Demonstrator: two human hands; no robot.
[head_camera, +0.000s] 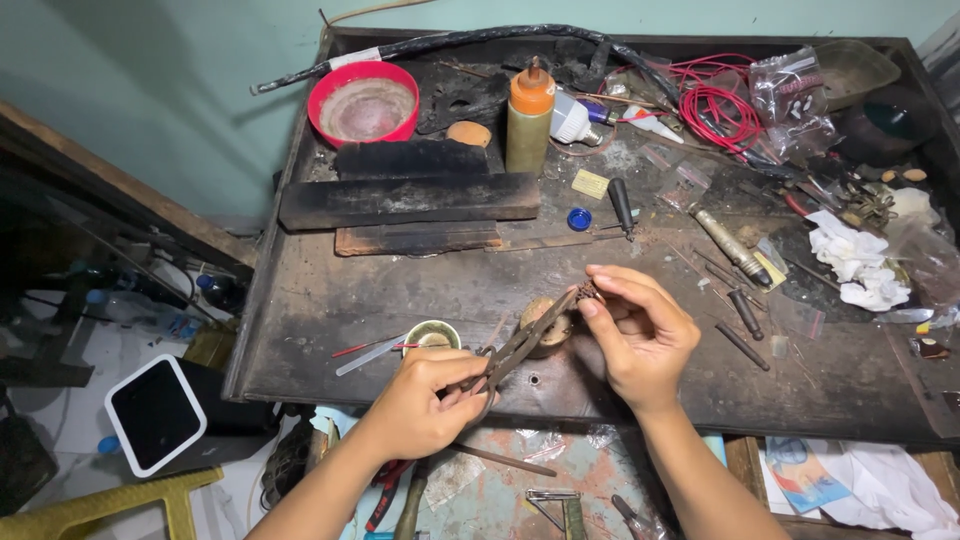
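Right hand (640, 335): thumb and fingertips pinch a small dark metal piece (588, 291), just right of frame centre; its kind is too small to tell. Left hand (425, 400): fingers clenched around the handles of long-nosed pliers (520, 345), whose tips reach up and right to meet the piece. Directly behind the pliers, a round wooden block (545, 320) sits on the dark workbench (320, 300), with a small pale-rimmed cup (431, 335) just to its left. Further out: black slabs (410, 200) at upper centre-left, a red bowl (363, 102) above them, an orange-capped bottle (529, 115) beside it, red wire (715, 105) at upper right, crumpled white tissue (858, 262) at right.
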